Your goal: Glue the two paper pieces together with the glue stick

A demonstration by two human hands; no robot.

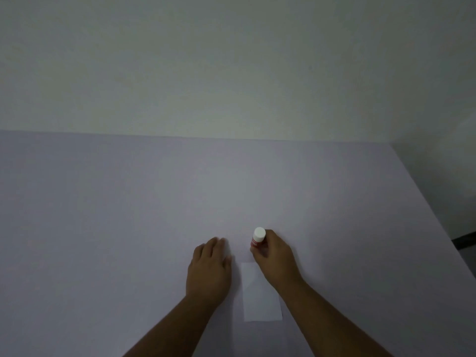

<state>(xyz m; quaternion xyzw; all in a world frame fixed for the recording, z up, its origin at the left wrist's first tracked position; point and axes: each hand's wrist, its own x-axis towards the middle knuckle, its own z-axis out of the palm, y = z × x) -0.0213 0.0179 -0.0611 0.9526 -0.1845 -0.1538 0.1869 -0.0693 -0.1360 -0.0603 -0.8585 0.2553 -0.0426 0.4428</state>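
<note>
A red glue stick (257, 239) with a white cap stands upright on the pale lilac table (128, 215), and my right hand (275, 258) is wrapped around its body. A white paper piece (260, 297) lies flat between my two forearms, just below that hand. My left hand (210, 269) rests palm down on the table to the left of the paper, fingers together and pointing away from me. Under its fingertips a faint pale edge shows; I cannot tell whether it is the second paper piece.
A plain off-white wall (231, 60) rises behind the table's far edge. The table's right edge (422, 199) runs diagonally down to the right, with a dark object (466, 240) on the floor beyond it.
</note>
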